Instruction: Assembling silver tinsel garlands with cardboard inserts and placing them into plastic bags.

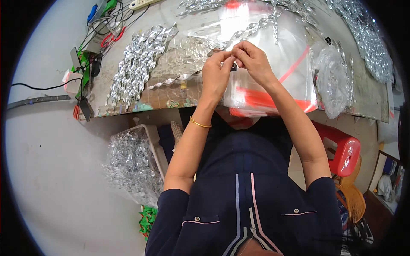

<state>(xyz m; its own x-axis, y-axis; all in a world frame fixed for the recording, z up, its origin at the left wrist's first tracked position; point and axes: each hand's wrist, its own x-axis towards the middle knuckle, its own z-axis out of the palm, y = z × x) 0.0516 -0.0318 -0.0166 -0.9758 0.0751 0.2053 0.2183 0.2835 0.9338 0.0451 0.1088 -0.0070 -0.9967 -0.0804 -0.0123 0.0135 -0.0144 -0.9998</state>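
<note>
My left hand (216,74) and my right hand (255,63) meet fingertip to fingertip above the worktable, both closed in a pinch. From behind my left hand a twisted silver strip (175,80) runs off to the left, seemingly held there. What lies between the fingertips is too small and covered to make out. A small black piece (234,67) shows just below them, its kind unclear. Another twisted silver strip (247,32) lies beyond my hands, running up to the right. Under my right hand is a stack of clear plastic bags (277,55) with red bands.
Rows of silver twisted strips (141,64) lie on the table's left, near red-handled scissors (113,37) and cables. A crumpled clear bag (333,81) sits at right; more silver pieces (363,38) pile beyond. Below stand a filled bin (153,145) and a red stool (348,153).
</note>
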